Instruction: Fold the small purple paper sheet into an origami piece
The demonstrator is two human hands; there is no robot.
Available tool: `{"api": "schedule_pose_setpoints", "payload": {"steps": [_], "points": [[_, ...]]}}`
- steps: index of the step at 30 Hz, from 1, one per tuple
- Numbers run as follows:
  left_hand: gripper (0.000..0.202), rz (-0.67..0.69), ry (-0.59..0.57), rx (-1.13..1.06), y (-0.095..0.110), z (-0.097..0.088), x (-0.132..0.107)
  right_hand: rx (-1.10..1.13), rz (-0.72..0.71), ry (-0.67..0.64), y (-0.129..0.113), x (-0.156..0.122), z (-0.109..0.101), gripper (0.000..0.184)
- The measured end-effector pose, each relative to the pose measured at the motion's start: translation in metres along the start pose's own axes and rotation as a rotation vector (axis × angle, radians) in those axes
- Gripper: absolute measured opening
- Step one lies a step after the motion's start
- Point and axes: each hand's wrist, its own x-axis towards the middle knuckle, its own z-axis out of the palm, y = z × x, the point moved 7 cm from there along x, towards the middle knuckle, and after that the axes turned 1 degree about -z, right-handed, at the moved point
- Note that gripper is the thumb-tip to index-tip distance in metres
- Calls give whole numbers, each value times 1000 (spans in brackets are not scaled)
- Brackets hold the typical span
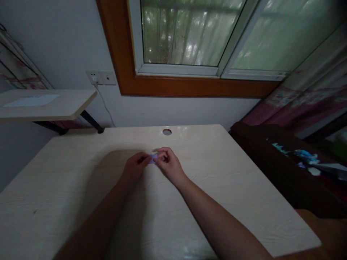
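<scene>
Between my two hands is a small, flat purple piece (153, 159) that looks like paper. My left hand (136, 165) pinches its left end between thumb and fingers. On the other side my right hand (169, 162) grips the right end, its thumb on the near face and its fingers curled behind. Both hands are just above the pale wood-grain desk (173, 206), toward its far edge. Fingers cover much of the piece, so its full shape is hidden.
A round cable hole (167, 132) lies beyond my hands. At the left a raised shelf (78, 104) on black legs bears a white sheet (32, 100). Behind are a wall socket (101, 77) with a plugged-in cable and a window. Dark wooden furniture (260, 159) holding several items stands right.
</scene>
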Motion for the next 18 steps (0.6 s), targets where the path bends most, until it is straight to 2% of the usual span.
{"api": "schedule_pose_setpoints", "payload": {"steps": [6,13,18], "points": [[23,-4,-23,-58,-8,1,0,-25,-14,-4,1,-1,1,34],[25,9,-61,-70,-5,3,0,28,-28,46,-1,0,-3,37],[26,2,-59,-90,-4,4,0,24,-19,32,-1,1,-1,42]]}}
